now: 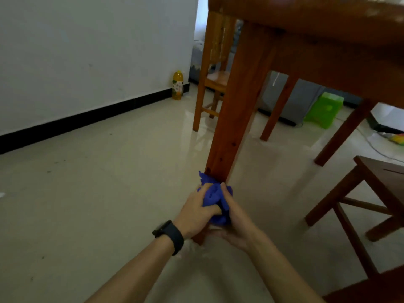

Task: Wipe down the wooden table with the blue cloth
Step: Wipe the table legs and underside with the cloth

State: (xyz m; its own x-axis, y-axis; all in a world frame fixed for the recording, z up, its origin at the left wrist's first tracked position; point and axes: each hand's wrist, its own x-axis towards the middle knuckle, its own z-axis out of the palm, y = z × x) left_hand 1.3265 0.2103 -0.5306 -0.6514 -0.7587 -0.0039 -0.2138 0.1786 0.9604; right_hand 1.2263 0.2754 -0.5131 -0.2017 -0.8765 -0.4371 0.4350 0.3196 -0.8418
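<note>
Tiled floor (98, 182) open leftward; stool (371, 193) near on right. Left hand (196, 212), right hand (237, 217) both clutching blue cloth (215, 197) against table leg (236, 110) base.

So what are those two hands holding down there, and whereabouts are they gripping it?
Both hands grip the bunched blue cloth against the lower part of the table leg: the left hand from the left side, the right hand from the right.

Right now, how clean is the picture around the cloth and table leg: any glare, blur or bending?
Head view: dim overall; blue cloth, both hands and table leg are slightly soft. Glare streaks the floor behind the leg and the tabletop edge. Wide-angle lens tilts the legs.
</note>
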